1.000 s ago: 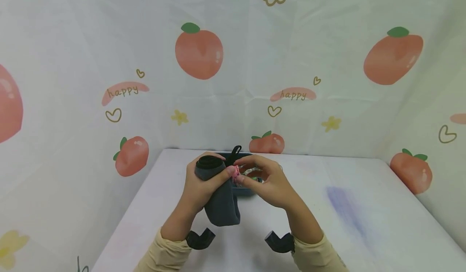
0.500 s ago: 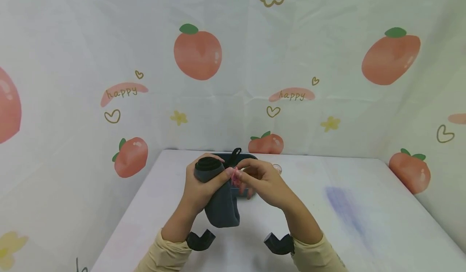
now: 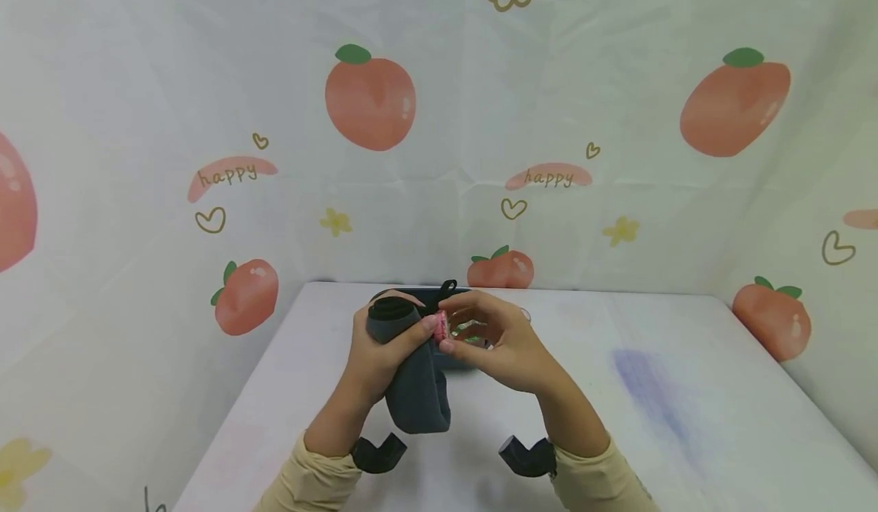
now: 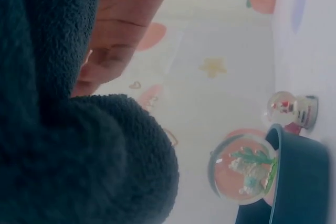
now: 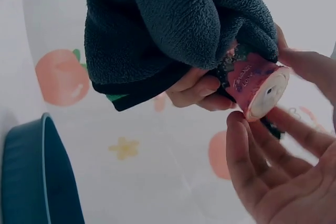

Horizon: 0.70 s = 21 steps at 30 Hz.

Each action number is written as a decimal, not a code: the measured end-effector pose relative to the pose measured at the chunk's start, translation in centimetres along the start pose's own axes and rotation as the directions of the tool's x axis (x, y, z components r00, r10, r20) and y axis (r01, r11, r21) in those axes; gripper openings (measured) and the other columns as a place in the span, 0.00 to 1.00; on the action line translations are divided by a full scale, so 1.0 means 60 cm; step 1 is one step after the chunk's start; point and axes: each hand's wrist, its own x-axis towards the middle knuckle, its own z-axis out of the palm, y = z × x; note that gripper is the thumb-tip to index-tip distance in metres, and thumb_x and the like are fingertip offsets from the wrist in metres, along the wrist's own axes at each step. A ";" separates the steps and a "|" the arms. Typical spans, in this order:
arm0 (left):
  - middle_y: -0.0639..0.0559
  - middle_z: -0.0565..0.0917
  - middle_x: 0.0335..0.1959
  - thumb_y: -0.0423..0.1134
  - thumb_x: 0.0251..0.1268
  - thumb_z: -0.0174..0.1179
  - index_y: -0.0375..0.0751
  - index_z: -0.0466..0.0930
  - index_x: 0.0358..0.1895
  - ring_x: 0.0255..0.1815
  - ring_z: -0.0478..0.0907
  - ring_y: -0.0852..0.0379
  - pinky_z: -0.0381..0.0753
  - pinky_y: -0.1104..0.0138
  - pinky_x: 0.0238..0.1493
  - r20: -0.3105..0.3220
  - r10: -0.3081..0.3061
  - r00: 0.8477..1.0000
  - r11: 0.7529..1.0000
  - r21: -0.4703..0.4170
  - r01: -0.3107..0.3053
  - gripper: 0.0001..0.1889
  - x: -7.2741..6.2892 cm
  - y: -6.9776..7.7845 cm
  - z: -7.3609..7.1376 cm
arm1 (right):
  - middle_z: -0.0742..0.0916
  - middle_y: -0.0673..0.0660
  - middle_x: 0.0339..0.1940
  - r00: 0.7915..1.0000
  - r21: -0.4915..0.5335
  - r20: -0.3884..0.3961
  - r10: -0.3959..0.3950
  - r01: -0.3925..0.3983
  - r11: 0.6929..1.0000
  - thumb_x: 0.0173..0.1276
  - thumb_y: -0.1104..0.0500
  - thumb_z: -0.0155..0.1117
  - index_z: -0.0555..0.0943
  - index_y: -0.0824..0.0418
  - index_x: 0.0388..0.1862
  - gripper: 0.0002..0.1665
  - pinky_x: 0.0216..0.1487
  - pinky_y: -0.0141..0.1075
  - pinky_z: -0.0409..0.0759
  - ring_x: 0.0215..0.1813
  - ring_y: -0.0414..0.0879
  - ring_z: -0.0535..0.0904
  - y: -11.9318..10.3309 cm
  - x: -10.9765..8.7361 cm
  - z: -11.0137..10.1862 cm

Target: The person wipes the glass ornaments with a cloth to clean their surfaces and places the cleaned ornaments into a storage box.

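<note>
My left hand [image 3: 380, 352] grips a rolled dark blue-grey towel [image 3: 416, 398], whose free end hangs down below. Wrapped in the towel is what looks like a snow globe with a pink base [image 5: 257, 85]; lettering runs round the base and its underside is white. The globe's upper part is hidden in the cloth. My right hand [image 3: 504, 340] holds the rim of that base [image 3: 441, 328] between thumb and fingertips. In the right wrist view, my right hand's other fingers [image 5: 283, 156] spread beneath it, while left-hand fingers [image 5: 197, 90] press the towel round it.
Behind the hands stands a blue tray [image 4: 304, 177] with a snow globe [image 4: 247, 169] in it and a black loop [image 3: 449, 285] rising from it. A smaller snow globe [image 4: 289, 109] stands on the table beside the tray. A printed cloth backdrop [image 3: 439, 116] encloses the white table.
My right fingers bunch together at the pink base half a second ago, then spread round it again now. My left hand keeps its grip on the towel, almost in place.
</note>
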 end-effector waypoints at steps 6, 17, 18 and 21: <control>0.49 0.85 0.37 0.35 0.61 0.74 0.38 0.84 0.44 0.38 0.84 0.53 0.85 0.62 0.40 -0.016 0.021 1.000 1.000 0.023 -0.021 0.11 0.000 0.000 0.001 | 0.91 0.59 0.46 0.989 -0.049 -0.035 0.142 -0.143 0.988 0.75 0.62 0.70 0.85 0.61 0.56 0.13 0.38 0.39 0.89 0.41 0.50 0.89 0.003 0.001 -0.004; 0.49 0.85 0.37 0.35 0.61 0.74 0.38 0.83 0.46 0.38 0.83 0.55 0.84 0.63 0.42 -0.007 0.055 0.998 0.998 0.030 -0.055 0.13 0.000 -0.001 -0.006 | 0.88 0.60 0.46 1.000 0.007 0.002 -0.001 0.001 1.000 0.62 0.71 0.78 0.85 0.63 0.52 0.20 0.44 0.43 0.91 0.44 0.46 0.88 0.007 -0.001 -0.002; 0.49 0.85 0.38 0.35 0.61 0.74 0.38 0.83 0.46 0.39 0.83 0.54 0.84 0.63 0.42 -0.006 0.055 0.998 0.998 0.030 -0.055 0.13 0.000 -0.001 -0.007 | 0.88 0.60 0.47 0.999 -0.002 -0.001 -0.034 0.034 0.999 0.60 0.72 0.79 0.84 0.63 0.53 0.22 0.46 0.43 0.91 0.44 0.47 0.88 0.007 -0.001 -0.002; 0.48 0.85 0.38 0.36 0.61 0.74 0.38 0.84 0.46 0.40 0.83 0.53 0.84 0.62 0.43 -0.009 0.048 0.999 0.998 0.042 -0.048 0.13 0.001 0.000 -0.007 | 0.88 0.59 0.48 0.998 -0.027 0.004 -0.070 0.070 0.997 0.59 0.71 0.80 0.83 0.61 0.54 0.25 0.47 0.45 0.91 0.45 0.48 0.88 0.007 -0.002 -0.003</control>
